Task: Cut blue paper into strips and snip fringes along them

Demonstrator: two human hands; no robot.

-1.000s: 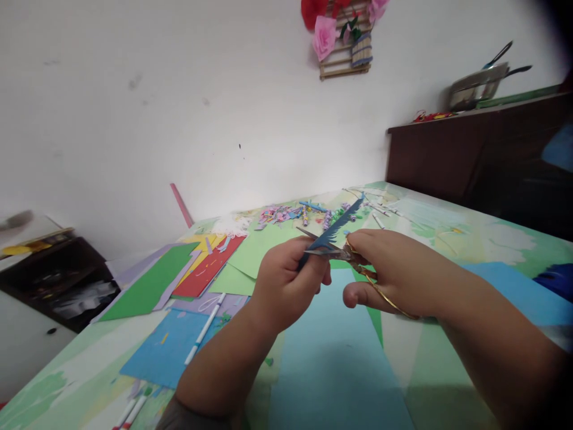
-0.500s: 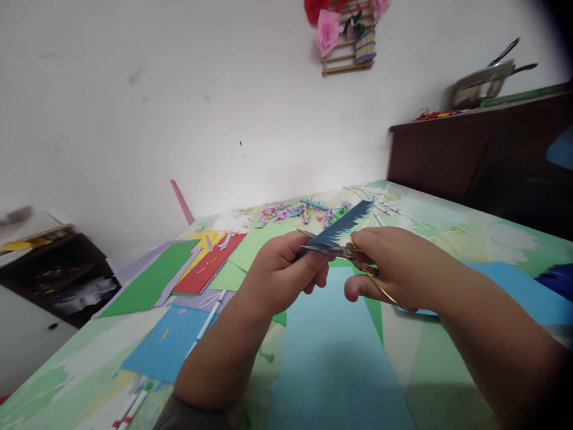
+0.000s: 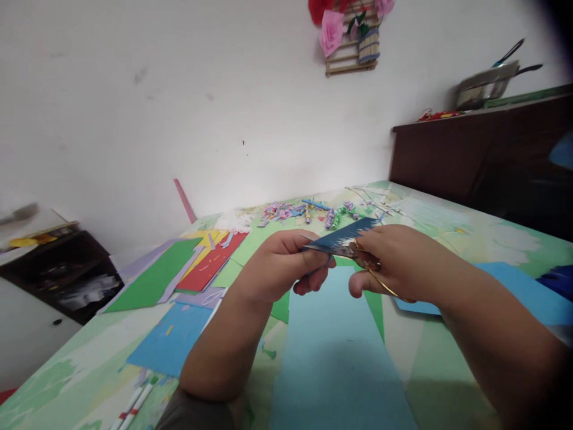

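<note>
My left hand (image 3: 280, 266) pinches one end of a dark blue paper strip (image 3: 347, 234) with a fringed, feather-like edge, held above the table. My right hand (image 3: 394, 260) is closed round small gold-handled scissors (image 3: 380, 279), whose blades meet the strip between the two hands. A light blue paper sheet (image 3: 333, 340) lies on the table right under both hands.
Green (image 3: 152, 278), red (image 3: 215, 263) and blue (image 3: 172, 340) paper sheets lie at the left of the table. Several rolled paper scraps (image 3: 308, 213) sit near the wall. White pens (image 3: 132, 412) lie at the front left. A dark cabinet (image 3: 474, 152) with a pan stands at the right.
The strip has tilted from steeply upward to nearly level. My left hand has slid a little right along it, and both hands sit closer together.
</note>
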